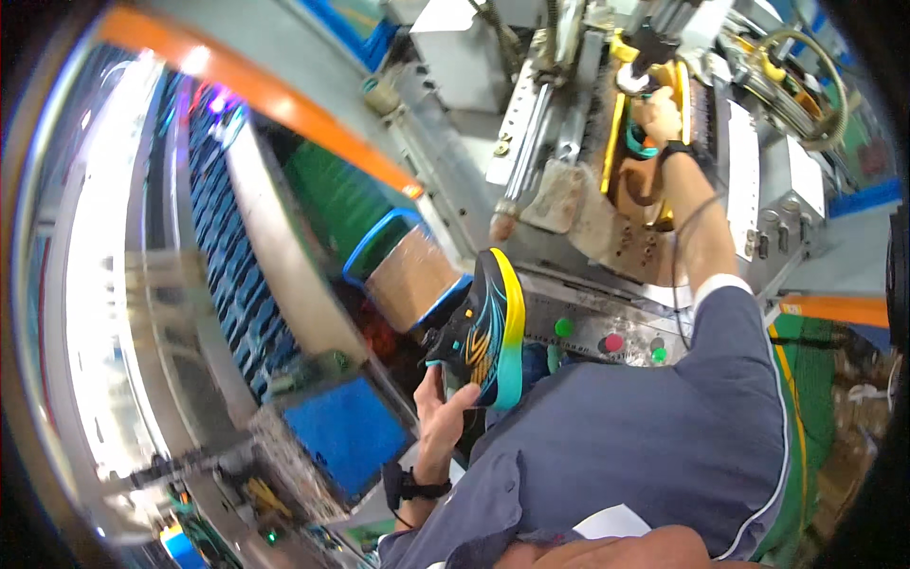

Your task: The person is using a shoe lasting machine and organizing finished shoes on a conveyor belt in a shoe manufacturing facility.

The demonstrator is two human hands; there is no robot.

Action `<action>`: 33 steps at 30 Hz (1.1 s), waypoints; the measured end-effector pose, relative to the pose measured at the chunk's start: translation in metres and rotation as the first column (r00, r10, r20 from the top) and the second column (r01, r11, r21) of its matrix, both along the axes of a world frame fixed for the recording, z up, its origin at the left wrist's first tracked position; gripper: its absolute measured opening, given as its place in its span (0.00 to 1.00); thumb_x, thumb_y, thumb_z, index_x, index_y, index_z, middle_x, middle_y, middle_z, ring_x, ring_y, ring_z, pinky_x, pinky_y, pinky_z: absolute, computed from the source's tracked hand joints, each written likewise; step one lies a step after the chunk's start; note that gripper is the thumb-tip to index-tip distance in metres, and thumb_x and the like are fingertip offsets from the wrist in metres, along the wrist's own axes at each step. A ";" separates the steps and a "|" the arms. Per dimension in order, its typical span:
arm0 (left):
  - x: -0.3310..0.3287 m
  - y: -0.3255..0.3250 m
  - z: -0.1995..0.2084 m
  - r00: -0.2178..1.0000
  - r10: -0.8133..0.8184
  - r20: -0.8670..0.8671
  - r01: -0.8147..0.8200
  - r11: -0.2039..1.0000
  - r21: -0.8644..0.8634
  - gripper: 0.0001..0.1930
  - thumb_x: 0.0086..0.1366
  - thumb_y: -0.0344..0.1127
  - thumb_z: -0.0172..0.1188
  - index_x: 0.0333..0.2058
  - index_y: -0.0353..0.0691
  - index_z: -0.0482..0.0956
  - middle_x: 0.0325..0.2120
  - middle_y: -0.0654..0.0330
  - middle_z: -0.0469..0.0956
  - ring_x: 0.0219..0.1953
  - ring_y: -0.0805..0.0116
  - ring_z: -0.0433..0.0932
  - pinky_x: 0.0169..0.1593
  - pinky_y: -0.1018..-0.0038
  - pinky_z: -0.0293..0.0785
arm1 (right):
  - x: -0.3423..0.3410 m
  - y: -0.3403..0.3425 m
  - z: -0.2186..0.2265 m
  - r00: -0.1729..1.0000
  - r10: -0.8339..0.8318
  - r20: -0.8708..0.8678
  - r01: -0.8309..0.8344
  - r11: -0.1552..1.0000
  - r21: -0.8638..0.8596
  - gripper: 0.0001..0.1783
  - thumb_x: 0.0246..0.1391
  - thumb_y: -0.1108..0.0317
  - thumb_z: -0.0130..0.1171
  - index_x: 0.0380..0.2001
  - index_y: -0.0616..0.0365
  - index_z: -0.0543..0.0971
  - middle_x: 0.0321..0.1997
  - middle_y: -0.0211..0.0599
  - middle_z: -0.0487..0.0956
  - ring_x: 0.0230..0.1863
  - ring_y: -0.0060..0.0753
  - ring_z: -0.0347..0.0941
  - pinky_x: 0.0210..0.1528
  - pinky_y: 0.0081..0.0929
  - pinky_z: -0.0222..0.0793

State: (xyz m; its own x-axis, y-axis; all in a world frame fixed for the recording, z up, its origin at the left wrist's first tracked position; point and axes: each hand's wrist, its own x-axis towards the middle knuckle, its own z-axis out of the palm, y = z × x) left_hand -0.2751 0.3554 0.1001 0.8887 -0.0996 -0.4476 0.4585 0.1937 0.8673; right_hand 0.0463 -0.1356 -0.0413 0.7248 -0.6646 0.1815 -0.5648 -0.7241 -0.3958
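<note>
Room: busy shop floor, metal machine (464, 166) up top, orange beam (275, 119) slanting across the upper left, everything bendy toward the rim.
Off to the left: rippled blue belt (232, 275) beside a really bright strip, plus a flat blue panel (346, 431) lower down.
Shoe: black upper, teal and orange lines, yellow-to-teal sole (512, 327). The shoe (482, 337) is up in the air in front of the person's body, toe pointing away, sole turned to the right.
Left hand: the left hand (441, 422) is at the heel end, just below and left of the shoe, pinching it between thumb and fingers; thumb on the near side of the heel, fingers up by the ankle opening.
Right hand: way out at the machine, arm stretched. The right hand (658, 116) is bunched over a teal-edged piece (641, 144) between yellow bars; can't tell if it's actually gripping it.
Between the two: shoe's well apart from the right hand, near the round green and red buttons (614, 342).
</note>
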 end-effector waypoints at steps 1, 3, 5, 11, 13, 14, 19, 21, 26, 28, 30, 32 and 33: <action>-0.012 -0.001 -0.013 0.998 0.067 -0.006 -0.067 0.998 -0.016 0.32 0.52 0.27 0.66 0.56 0.27 0.66 0.49 0.53 0.75 0.50 0.64 0.75 0.57 0.68 0.68 | -0.004 -0.018 -0.012 0.998 0.054 0.020 -0.053 0.997 -0.057 0.29 0.51 0.52 0.60 0.44 0.63 0.63 0.35 0.58 0.80 0.39 0.55 0.80 0.37 0.46 0.78; -0.033 -0.009 -0.020 0.968 0.245 -0.047 -0.248 0.967 -0.068 0.32 0.54 0.29 0.66 0.57 0.27 0.64 0.46 0.54 0.76 0.46 0.65 0.77 0.49 0.70 0.76 | -0.013 0.019 -0.001 0.978 0.172 0.119 -0.152 0.974 -0.166 0.25 0.52 0.57 0.59 0.45 0.64 0.66 0.41 0.62 0.77 0.41 0.58 0.78 0.42 0.49 0.76; -0.052 -0.015 -0.032 0.948 0.304 -0.094 -0.315 0.941 -0.126 0.30 0.57 0.29 0.63 0.57 0.29 0.63 0.48 0.54 0.75 0.41 0.67 0.80 0.32 0.76 0.81 | -0.084 0.069 0.046 0.753 0.529 0.391 -0.441 0.847 -0.296 0.19 0.53 0.65 0.57 0.47 0.63 0.75 0.40 0.49 0.79 0.40 0.50 0.78 0.45 0.41 0.73; -0.095 -0.022 -0.052 0.861 0.479 -0.171 -0.507 0.834 -0.218 0.25 0.59 0.27 0.62 0.54 0.25 0.67 0.47 0.51 0.75 0.46 0.63 0.77 0.52 0.68 0.74 | -0.255 0.255 0.000 0.449 0.846 0.288 -0.890 0.452 0.058 0.08 0.52 0.72 0.58 0.37 0.57 0.78 0.38 0.40 0.78 0.43 0.46 0.74 0.45 0.37 0.71; -0.119 -0.020 -0.070 0.839 0.520 -0.159 -0.541 0.827 -0.151 0.24 0.58 0.25 0.62 0.52 0.23 0.68 0.45 0.49 0.76 0.46 0.63 0.77 0.51 0.67 0.74 | -0.262 0.259 -0.065 0.413 0.886 0.209 -0.910 0.397 0.116 0.10 0.52 0.68 0.58 0.39 0.57 0.78 0.39 0.42 0.78 0.45 0.47 0.73 0.46 0.38 0.70; -0.123 -0.024 -0.057 0.793 0.554 -0.254 -0.599 0.785 -0.158 0.24 0.57 0.25 0.64 0.51 0.22 0.69 0.43 0.51 0.77 0.44 0.63 0.77 0.50 0.68 0.74 | -0.264 0.254 -0.094 0.410 0.905 0.109 -0.905 0.389 0.171 0.11 0.52 0.68 0.58 0.40 0.57 0.78 0.41 0.43 0.78 0.46 0.47 0.73 0.48 0.39 0.69; -0.199 0.003 -0.068 0.662 0.693 -0.287 -0.722 0.692 0.006 0.21 0.57 0.32 0.65 0.46 0.23 0.73 0.41 0.51 0.77 0.42 0.62 0.78 0.44 0.68 0.76 | -0.272 0.268 -0.113 0.296 0.945 0.135 -0.955 0.294 0.035 0.09 0.51 0.72 0.56 0.38 0.57 0.77 0.42 0.45 0.76 0.48 0.52 0.70 0.50 0.42 0.67; -0.220 0.017 -0.063 0.567 0.774 -0.282 -0.804 0.594 0.014 0.21 0.57 0.33 0.65 0.45 0.24 0.74 0.40 0.50 0.78 0.41 0.62 0.78 0.43 0.68 0.77 | -0.267 0.270 -0.119 0.268 0.959 0.093 -0.962 0.263 0.069 0.10 0.52 0.71 0.57 0.39 0.56 0.78 0.41 0.45 0.77 0.46 0.50 0.71 0.50 0.42 0.67; -0.282 0.072 -0.077 0.197 0.899 -0.391 -0.980 0.193 -0.049 0.16 0.56 0.25 0.64 0.42 0.23 0.75 0.36 0.50 0.79 0.37 0.61 0.80 0.42 0.65 0.78 | -0.237 0.284 -0.125 0.289 0.920 0.267 -0.956 0.261 0.135 0.14 0.53 0.67 0.59 0.43 0.60 0.79 0.40 0.46 0.78 0.40 0.44 0.75 0.44 0.35 0.71; -0.312 0.096 -0.085 0.101 0.926 -0.365 -0.994 0.079 -0.077 0.13 0.56 0.25 0.64 0.39 0.24 0.75 0.34 0.50 0.79 0.35 0.59 0.80 0.42 0.64 0.79 | -0.233 0.344 -0.079 0.239 0.932 0.272 -0.970 0.216 0.113 0.16 0.54 0.66 0.59 0.45 0.61 0.78 0.40 0.44 0.79 0.39 0.40 0.75 0.43 0.33 0.71; -0.349 0.127 -0.109 0.006 0.942 -0.337 -1.000 0.014 0.019 0.15 0.55 0.28 0.65 0.39 0.25 0.75 0.34 0.51 0.79 0.34 0.58 0.81 0.39 0.62 0.80 | -0.233 0.419 -0.039 0.193 0.922 0.335 -0.965 0.116 0.237 0.15 0.58 0.67 0.58 0.47 0.60 0.77 0.42 0.39 0.79 0.39 0.32 0.74 0.40 0.28 0.70; -0.375 0.157 -0.131 -0.118 0.946 -0.302 -0.989 -0.138 -0.046 0.17 0.55 0.30 0.65 0.40 0.25 0.75 0.34 0.51 0.79 0.34 0.58 0.81 0.37 0.61 0.81 | -0.231 0.494 -0.002 0.082 0.892 0.444 -0.984 0.002 0.177 0.15 0.59 0.68 0.57 0.48 0.60 0.77 0.45 0.38 0.80 0.41 0.30 0.75 0.40 0.27 0.70; -0.384 0.174 -0.131 -0.119 0.943 -0.312 -0.989 -0.141 -0.050 0.18 0.54 0.31 0.65 0.41 0.26 0.74 0.35 0.51 0.79 0.35 0.57 0.82 0.39 0.61 0.81 | -0.223 0.527 0.007 0.065 0.878 0.474 -0.978 -0.039 0.206 0.16 0.59 0.67 0.57 0.49 0.60 0.77 0.46 0.39 0.80 0.43 0.31 0.75 0.41 0.27 0.70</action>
State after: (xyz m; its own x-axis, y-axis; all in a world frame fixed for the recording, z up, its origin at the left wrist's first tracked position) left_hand -0.6587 0.5296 -0.0305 0.0338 0.7160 -0.6973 -0.3245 0.6678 0.6699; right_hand -0.1768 0.3912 -0.0345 0.7332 0.5757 0.3620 0.5925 -0.2795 -0.7555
